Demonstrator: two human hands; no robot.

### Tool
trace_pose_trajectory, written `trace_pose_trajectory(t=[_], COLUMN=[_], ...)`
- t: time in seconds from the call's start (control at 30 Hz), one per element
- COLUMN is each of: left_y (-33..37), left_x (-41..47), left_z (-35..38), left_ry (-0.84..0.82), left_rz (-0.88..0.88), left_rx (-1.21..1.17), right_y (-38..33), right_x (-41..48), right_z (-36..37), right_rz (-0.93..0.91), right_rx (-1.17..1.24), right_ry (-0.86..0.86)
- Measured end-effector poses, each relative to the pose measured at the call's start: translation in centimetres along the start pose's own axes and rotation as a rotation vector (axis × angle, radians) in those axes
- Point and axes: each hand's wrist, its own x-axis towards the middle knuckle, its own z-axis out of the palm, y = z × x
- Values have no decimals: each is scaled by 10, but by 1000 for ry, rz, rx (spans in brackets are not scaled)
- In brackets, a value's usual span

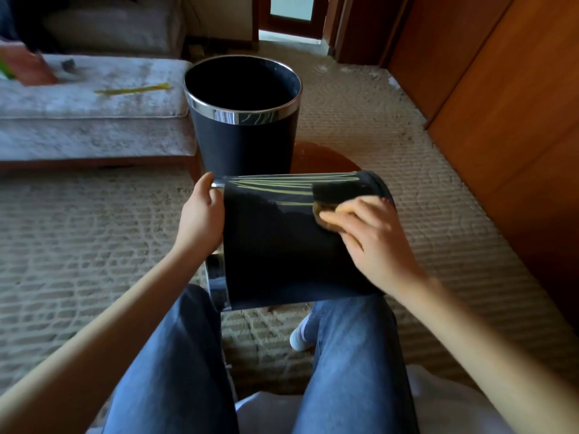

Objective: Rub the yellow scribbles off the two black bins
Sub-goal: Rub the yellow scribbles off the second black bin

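Near bin [282,245] on side across lap, rim to left; yellow scribbles [275,187] remain along upper wall. Right hand [369,236], fingers curled, pressing sponge [324,214] at streak ends nr base. Left hand [203,214] clasping rim, steadying. Step: wiping bin 1, approx mid-job. Next: stroke leftwards along streaks, rotate bin. Far bin [244,133] upright on carpet [94,230]; marks on its chrome band [244,115], not yet done.

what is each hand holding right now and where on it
The left hand grips the shiny metal rim of the black bin lying sideways over the lap. The right hand pinches a small yellowish sponge pad by its top, pressed on the bin's side.
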Motion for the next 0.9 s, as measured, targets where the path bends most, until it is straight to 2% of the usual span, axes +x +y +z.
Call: trace_pose_trajectory(t=[0.17, 0.27, 0.47, 0.77, 0.83, 0.9], left_y=[-1, -3, -6, -1, 1, -1], left_x=[-6, -10, -19, -18, -26, -33], left_z=[0, -2, -3, -4, -6, -6], left_ry=[4, 8, -4, -21, -1, 15], left_rz=[21, 35, 37, 29, 48, 63], left_rx=[10, 12, -20, 13, 41, 45], right_y=[-19, -19, -1, -55, -53, -47], right_x=[-28, 7, 69, -27, -29, -9], right_z=[-3, 1, 24, 0, 0, 5], right_rz=[-52, -17, 106, -49, -106, -68], right_rx=[-45, 8, 14, 3, -21, -10], right_ry=[4, 6, -138, -28, -3, 18])
